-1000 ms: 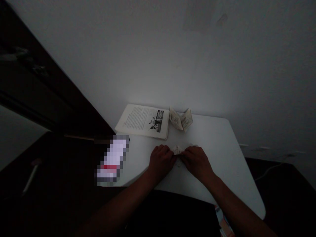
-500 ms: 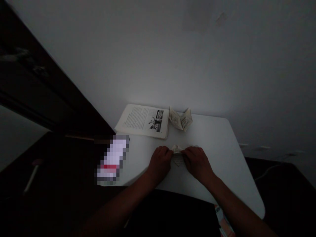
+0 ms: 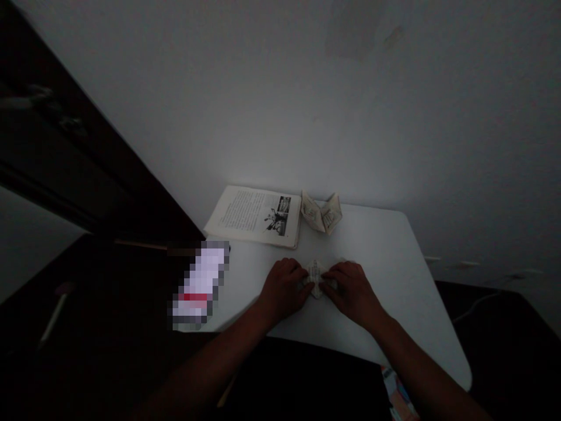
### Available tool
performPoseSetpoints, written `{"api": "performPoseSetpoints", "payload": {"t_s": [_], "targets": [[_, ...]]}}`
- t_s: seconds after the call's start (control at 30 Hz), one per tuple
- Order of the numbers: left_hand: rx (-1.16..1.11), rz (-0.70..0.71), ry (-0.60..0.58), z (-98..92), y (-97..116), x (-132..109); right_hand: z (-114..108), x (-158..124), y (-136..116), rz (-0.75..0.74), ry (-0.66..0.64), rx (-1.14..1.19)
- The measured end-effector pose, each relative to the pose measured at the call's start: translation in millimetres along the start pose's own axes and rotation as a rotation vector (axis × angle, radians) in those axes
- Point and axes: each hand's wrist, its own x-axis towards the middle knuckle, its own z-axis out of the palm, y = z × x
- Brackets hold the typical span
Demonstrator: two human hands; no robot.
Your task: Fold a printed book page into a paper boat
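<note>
A small folded piece of printed paper lies on the white table between my hands, its outer parts hidden under my fingers. My left hand grips its left side, thumb and fingertips closed on it. From the right, my right hand pinches the opposite side in the same way. Beyond them stands another folded paper shape, with two raised wings of printed paper. Touching or close to its left is an open-faced book with text and a dark picture on the page.
A phone-like bright object, blurred into blocks, lies at the left edge of the white table. The wall rises behind the table. A dark door with a handle stands at left. Something colourful shows below the front edge.
My thumbs have come nearer the camera-side edge of the folded paper, which now shows a flatter, diamond-like face between my fingers. The book and the standing paper shape have stayed put.
</note>
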Motion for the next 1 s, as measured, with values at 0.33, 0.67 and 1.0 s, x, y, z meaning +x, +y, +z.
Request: {"api": "performPoseSetpoints", "payload": {"t_s": [0.33, 0.67, 1.0], "targets": [[0.02, -0.038, -0.023, -2.4, 2.7, 0.6, 2.8, 0.6, -2.3, 0.069, 0.024, -0.053], [-0.631, -0.355, -0.12, -6.1, 8.7, 23.4, -0.2, 13.0, -7.7, 0.569, -0.001, 0.627], [-0.906, -0.442, -0.003, -0.2, 12.2, 24.5, 3.7, 15.1, -14.6, 0.548, 0.055, 0.686]]}}
